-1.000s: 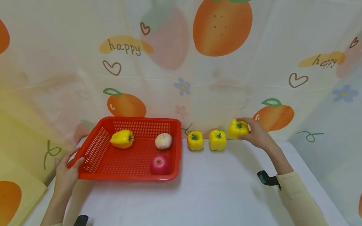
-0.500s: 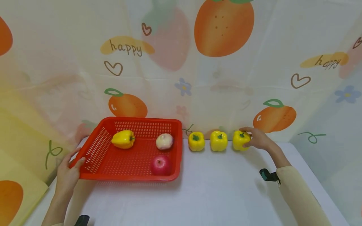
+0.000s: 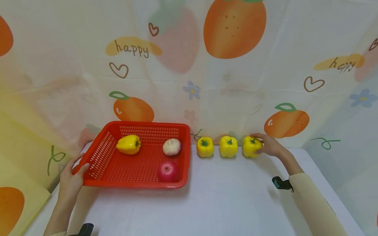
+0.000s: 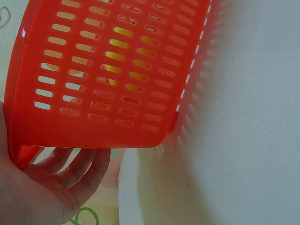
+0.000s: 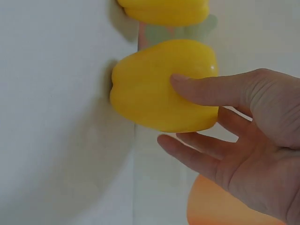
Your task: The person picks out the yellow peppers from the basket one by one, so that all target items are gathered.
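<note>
My left hand (image 3: 71, 178) grips the left end of a red perforated plastic basket (image 3: 133, 187), which is tilted, its front rim raised above the table. Inside it lie a yellow bell pepper (image 3: 128, 145) on its side, a whitish garlic bulb (image 3: 172, 147) and a glossy reddish-pink round fruit (image 3: 168, 172). With thumb and fingers, my right hand (image 3: 270, 145) holds another yellow bell pepper (image 3: 250, 147) that stands upright on the table. In the right wrist view the thumb lies across this pepper (image 5: 145, 89), whose base meets the white surface.
Two more upright yellow bell peppers, the nearer-to-basket one (image 3: 205, 147) and the middle one (image 3: 228, 147), form a row with the held one along the table's back edge. Behind them hangs a fruit-printed cloth (image 3: 236, 85). The white table (image 3: 206, 203) stretches toward the front.
The right hand has lowered its bell pepper from mid-air, slightly rightward, onto the table at the row's right end. The left hand still holds the basket in place.
</note>
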The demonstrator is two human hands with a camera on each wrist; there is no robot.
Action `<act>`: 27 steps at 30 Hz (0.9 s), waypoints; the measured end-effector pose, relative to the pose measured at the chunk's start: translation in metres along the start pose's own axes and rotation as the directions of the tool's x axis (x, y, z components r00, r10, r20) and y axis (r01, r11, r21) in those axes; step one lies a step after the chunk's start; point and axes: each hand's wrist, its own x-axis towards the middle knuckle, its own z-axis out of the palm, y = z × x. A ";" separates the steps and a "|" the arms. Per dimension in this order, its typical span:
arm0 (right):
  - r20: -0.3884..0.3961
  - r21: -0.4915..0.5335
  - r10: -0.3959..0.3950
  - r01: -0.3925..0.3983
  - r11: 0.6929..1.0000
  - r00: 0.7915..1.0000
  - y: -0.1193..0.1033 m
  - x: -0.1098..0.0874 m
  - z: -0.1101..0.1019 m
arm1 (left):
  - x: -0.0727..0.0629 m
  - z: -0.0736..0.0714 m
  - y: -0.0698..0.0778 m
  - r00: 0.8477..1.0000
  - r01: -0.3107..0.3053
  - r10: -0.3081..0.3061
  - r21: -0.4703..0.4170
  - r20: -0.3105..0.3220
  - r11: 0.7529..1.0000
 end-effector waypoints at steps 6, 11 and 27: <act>0.027 -0.052 0.051 -0.050 0.997 0.998 -0.004 -0.002 -0.006 | -0.001 0.002 0.001 1.000 0.023 -0.022 0.097 -0.005 0.995; 0.041 -0.115 0.057 -0.052 0.992 0.998 -0.014 -0.006 -0.013 | -0.001 0.002 0.001 0.999 0.032 -0.032 0.104 -0.008 0.994; -0.016 -0.170 -0.007 0.004 0.985 1.000 -0.075 -0.002 -0.022 | 0.000 0.002 0.003 0.999 0.052 -0.053 0.086 -0.001 0.995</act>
